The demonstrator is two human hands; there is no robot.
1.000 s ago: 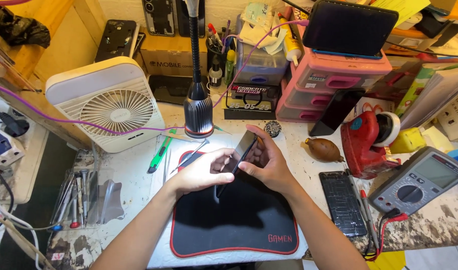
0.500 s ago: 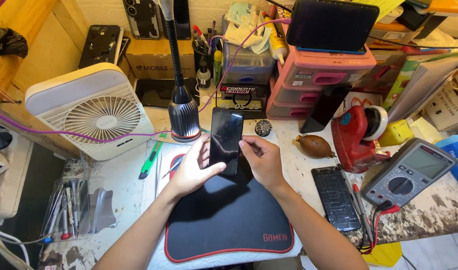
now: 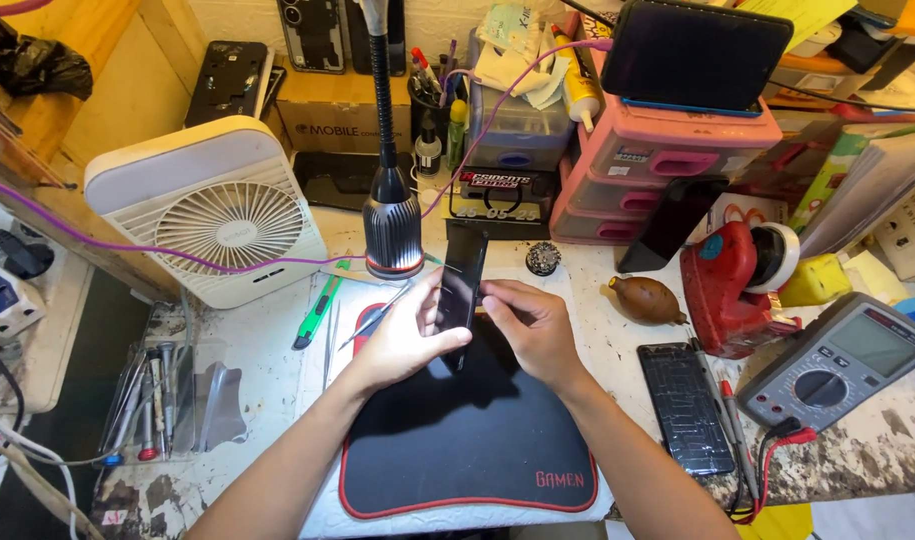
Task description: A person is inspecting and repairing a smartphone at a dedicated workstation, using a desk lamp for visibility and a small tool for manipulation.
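Note:
A black smartphone [image 3: 461,282] is held nearly upright on its edge above a black mat with a red border [image 3: 467,430]. My left hand [image 3: 402,338] grips its lower left side with the thumb across the front. My right hand [image 3: 532,325] holds the right side, fingers curled against the phone's edge. A gooseneck lamp [image 3: 391,225] shines down just behind the phone.
A white desk fan [image 3: 212,210] stands at the left, with screwdrivers and tweezers [image 3: 162,400] below it. Pink drawers [image 3: 667,165] sit at the back right, a red tape dispenser [image 3: 727,285], a multimeter [image 3: 842,360] and another dark phone [image 3: 685,405] lie to the right. A green cutter [image 3: 319,305] lies left of the mat.
The phone has been lifted from low over the mat, then turned more edge-on toward me. Both hands stayed on it.

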